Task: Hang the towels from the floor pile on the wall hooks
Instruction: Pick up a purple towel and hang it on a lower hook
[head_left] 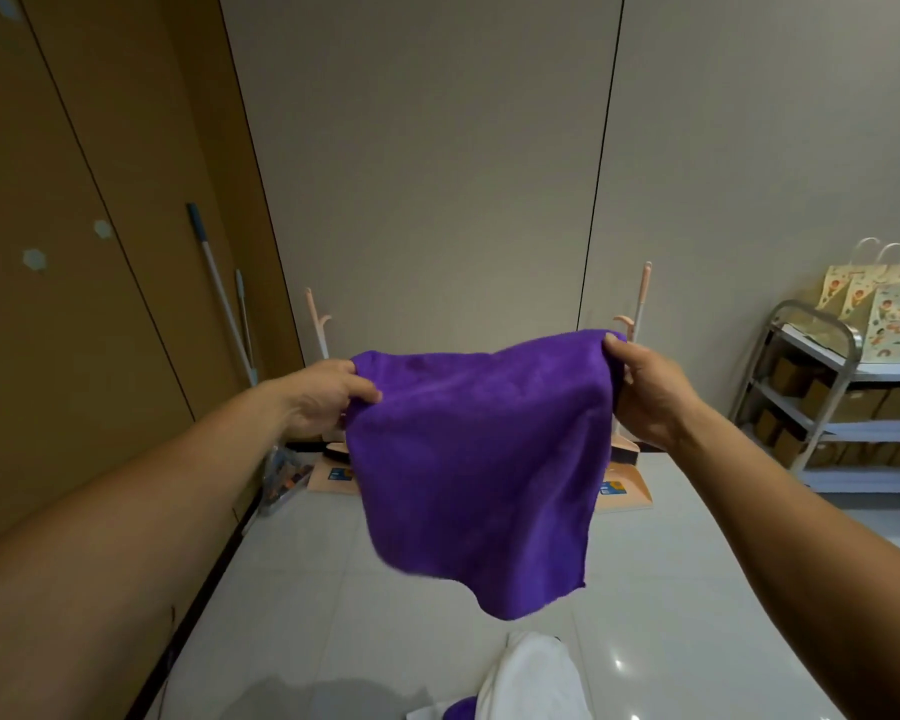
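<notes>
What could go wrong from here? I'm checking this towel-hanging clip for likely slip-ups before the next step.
1. The left hand and right hand only pinch the purple towel at its top corners, so one corner could slip loose.
2. The spread towel hides the view ahead, including the pink dustpans against the wall.
3. The white towel and other cloth lie on the glossy floor near the person's feet, a possible trip or slip.

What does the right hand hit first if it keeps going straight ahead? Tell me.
Probably the peach-handled broom leaning on the wall just beyond the right hand, which pinches the purple towel; depth is unclear.
</notes>
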Demonstrator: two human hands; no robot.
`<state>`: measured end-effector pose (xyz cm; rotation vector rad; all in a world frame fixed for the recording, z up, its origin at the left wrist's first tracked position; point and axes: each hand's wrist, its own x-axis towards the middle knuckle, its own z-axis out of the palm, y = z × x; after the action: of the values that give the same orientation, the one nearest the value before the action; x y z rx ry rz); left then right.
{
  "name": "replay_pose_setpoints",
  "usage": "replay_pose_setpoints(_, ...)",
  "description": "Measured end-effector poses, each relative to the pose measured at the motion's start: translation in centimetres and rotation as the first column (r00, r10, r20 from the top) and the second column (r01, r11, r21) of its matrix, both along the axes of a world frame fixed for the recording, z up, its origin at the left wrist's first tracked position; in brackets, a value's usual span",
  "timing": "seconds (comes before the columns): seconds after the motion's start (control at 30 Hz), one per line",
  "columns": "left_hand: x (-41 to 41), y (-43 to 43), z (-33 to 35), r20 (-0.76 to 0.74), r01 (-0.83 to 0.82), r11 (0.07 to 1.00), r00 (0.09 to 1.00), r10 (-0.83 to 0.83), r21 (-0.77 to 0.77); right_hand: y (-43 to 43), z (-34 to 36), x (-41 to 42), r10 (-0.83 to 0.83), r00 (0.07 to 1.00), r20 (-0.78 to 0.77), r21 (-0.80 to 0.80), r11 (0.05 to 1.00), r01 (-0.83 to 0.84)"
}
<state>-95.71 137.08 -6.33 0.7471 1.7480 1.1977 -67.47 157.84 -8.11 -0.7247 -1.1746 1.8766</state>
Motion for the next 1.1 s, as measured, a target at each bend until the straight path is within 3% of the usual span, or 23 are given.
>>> replay_pose_setpoints(0.1,-0.9,-0.2,-0.5,-0.222,-0.123,0.988,0.97,0.099,-0.094,0.3,-0.9,0.5,-0.109,0.971,0.212,0.049,0.994,0.101)
replay_pose_setpoints(0.23,-1.6,-0.4,-1.5,-0.015,-0.267,0.964,0.964,0.267,0.017,0.4,-1.6,1.2,-0.197,0.949,0.245,0.018,0.98,0.198)
replay_pose_setpoints(0.37,-1.6,-0.1,-1.9,0.178,-0.316,0.946,0.938,0.299,0.074,0.6,-1.5,1.0,-0.232,0.936,0.263,0.131,0.97,0.203)
replay_pose_setpoints(0.5,-1.3,0.0,-2.2,0.153,-0.386,0.918,0.916,0.37,0.087,0.7,-1.5,0.8,-0.31,0.882,0.354,0.266,0.938,0.223)
replay_pose_setpoints(0.63,-1.5,-0.1,-2.5,0.078,-0.528,0.842,0.849,0.522,0.112,0.9,-1.7,0.4,-0.325,0.883,0.337,0.289,0.929,0.232)
replay_pose_setpoints(0.77,-1.9,-0.6,-2.9,0.03,-0.602,0.782,0.795,0.606,0.159,1.0,-1.9,-0.3,-0.288,0.867,0.406,0.366,0.921,0.134)
replay_pose_setpoints(0.87,-2.2,-1.1,-3.2,0.028,-0.627,0.75,0.771,0.636,0.213,0.8,-2.2,-0.9,-0.313,0.796,0.519,0.545,0.838,-0.025)
replay_pose_setpoints(0.97,-2.3,-1.7,-3.8,0.055,-0.624,0.737,0.771,0.634,0.26,0.6,-2.5,-1.7,-0.322,0.739,0.592,0.588,0.799,-0.123)
replay_pose_setpoints(1.1,-3.0,-3.8,-4.8,0.055,-0.637,0.733,0.762,0.645,0.238,-0.1,-2.4,-3.6,-0.142,0.812,0.566,0.503,0.84,-0.203)
